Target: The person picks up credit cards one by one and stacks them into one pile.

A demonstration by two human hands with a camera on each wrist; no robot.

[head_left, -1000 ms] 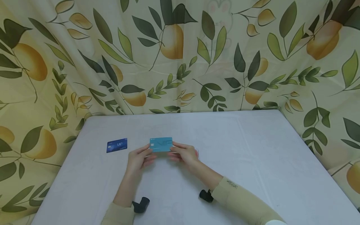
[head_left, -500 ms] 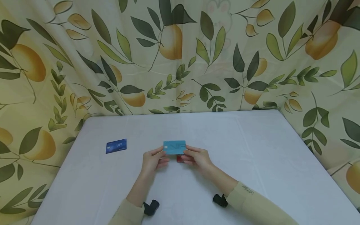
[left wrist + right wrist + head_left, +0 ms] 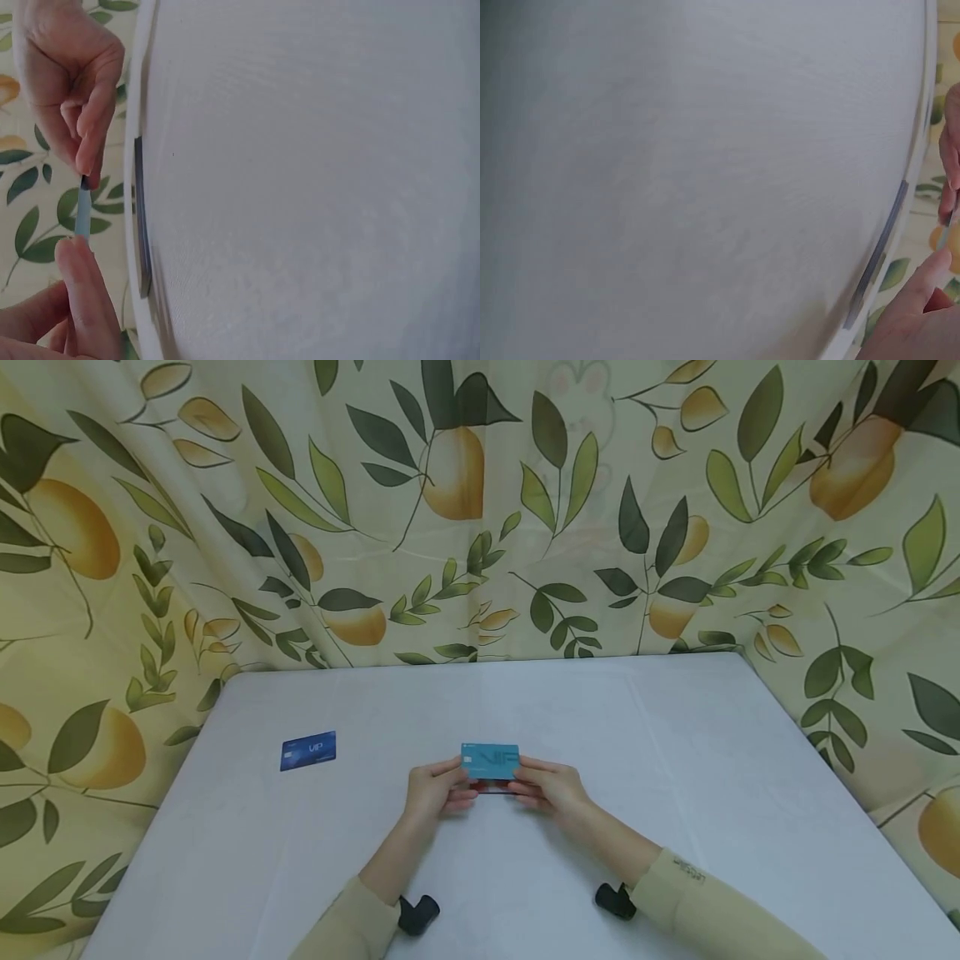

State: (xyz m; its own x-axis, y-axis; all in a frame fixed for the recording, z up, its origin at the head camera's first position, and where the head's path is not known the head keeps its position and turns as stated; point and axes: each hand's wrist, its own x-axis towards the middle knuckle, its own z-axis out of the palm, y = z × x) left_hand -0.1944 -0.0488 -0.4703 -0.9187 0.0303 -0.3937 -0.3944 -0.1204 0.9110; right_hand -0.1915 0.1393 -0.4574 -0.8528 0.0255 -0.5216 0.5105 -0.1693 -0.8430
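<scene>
A light blue card (image 3: 490, 761) with a chip and large letters is held up between both hands over the table. My left hand (image 3: 437, 790) pinches its left end and my right hand (image 3: 555, 785) its right end. The left wrist view shows the card (image 3: 82, 217) edge-on between the fingertips of the two hands. Just below it in the head view lies a flat red, dark-edged thing (image 3: 492, 787), mostly hidden by card and fingers. A dark blue card (image 3: 308, 751) marked VIP lies on the table, left of the hands.
The white-covered table (image 3: 637, 727) reaches back to a curtain (image 3: 480, 543) printed with fruit and leaves. A black wrist camera (image 3: 418, 915) sits at the left sleeve, another black camera (image 3: 615, 901) at the right one.
Both hands have carried the light blue card to the right and slightly toward the near side, until it stands over the red thing. The dark blue card stays in place.
</scene>
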